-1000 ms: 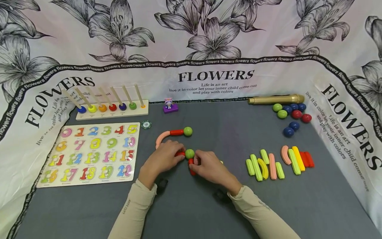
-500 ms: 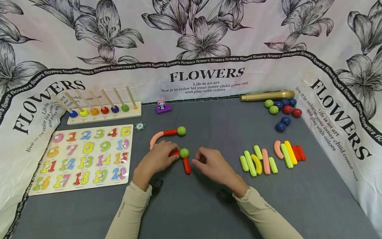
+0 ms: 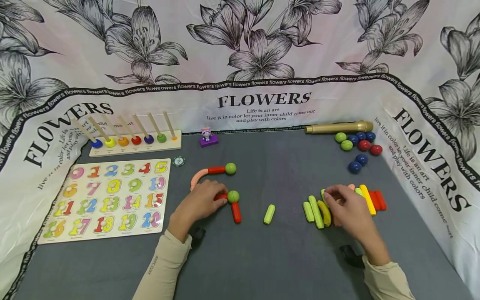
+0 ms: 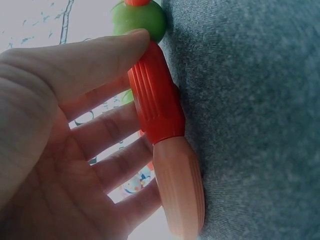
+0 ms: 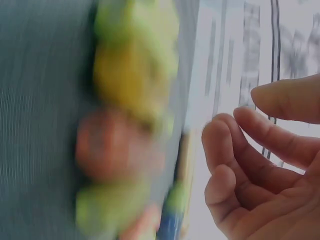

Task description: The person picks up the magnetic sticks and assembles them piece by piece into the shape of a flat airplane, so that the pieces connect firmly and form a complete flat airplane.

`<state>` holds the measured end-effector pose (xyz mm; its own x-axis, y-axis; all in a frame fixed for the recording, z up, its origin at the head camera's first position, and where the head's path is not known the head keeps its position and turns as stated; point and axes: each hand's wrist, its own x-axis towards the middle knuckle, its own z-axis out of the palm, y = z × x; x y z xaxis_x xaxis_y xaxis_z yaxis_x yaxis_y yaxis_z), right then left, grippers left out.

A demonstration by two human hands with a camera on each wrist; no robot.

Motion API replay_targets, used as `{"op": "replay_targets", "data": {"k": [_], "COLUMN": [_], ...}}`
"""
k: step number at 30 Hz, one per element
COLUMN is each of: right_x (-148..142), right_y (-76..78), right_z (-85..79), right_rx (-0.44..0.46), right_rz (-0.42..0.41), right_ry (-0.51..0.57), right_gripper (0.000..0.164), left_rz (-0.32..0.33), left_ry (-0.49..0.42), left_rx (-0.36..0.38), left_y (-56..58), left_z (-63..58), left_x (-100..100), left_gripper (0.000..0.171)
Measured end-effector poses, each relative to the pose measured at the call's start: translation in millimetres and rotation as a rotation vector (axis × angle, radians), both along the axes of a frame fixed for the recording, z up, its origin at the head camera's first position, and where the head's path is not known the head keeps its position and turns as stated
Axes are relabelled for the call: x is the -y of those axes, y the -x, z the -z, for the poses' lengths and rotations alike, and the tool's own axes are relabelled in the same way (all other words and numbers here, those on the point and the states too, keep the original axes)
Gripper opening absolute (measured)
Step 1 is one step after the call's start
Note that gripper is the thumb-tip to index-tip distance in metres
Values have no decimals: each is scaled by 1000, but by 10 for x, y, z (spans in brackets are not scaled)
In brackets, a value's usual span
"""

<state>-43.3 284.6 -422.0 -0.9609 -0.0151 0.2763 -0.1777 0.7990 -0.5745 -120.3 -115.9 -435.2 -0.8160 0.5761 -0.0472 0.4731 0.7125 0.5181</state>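
Observation:
My left hand (image 3: 199,204) holds a red stick piece (image 4: 157,95) between thumb and fingers. In the left wrist view a pink piece (image 4: 178,187) joins its near end and a green ball (image 4: 142,22) its far end. From the green ball (image 3: 233,196) in the head view, another red stick (image 3: 236,213) points towards me. A pink curved piece (image 3: 198,178) leads up from my fingers to a red stick (image 3: 216,170) and a green ball (image 3: 230,168). My right hand (image 3: 350,212), fingers loosely bent and holding nothing, hovers over the row of sticks, partly hiding it.
One light green stick (image 3: 269,214) lies between the hands. Several balls (image 3: 361,159) and a gold microphone-shaped piece (image 3: 337,127) lie back right. At left are a number puzzle board (image 3: 112,201), a peg stand (image 3: 136,146), a chip (image 3: 178,161) and a purple-based figurine (image 3: 208,139).
My right hand has let go of the lower red stick and moved right to the row of sticks, uncovering a light green stick. My left hand keeps its place.

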Motion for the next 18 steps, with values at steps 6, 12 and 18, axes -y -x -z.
{"op": "replay_targets", "data": {"k": [6, 12, 18], "right_x": [-561, -925, -1186], "right_y": [-61, -70, -6], "right_z": [-35, -32, 27], "right_rx": [52, 205, 262], "right_rz": [211, 336, 362], "right_ry": [-129, -138, -147], "right_gripper": [20, 31, 37], "left_rz": [-5, -6, -5], "left_ry": [-1, -6, -8], "left_rx": [22, 41, 55], "left_y": [-7, -2, 7], "left_z": [6, -5, 1], "left_x": [9, 19, 26], "left_gripper": [15, 17, 18]}}
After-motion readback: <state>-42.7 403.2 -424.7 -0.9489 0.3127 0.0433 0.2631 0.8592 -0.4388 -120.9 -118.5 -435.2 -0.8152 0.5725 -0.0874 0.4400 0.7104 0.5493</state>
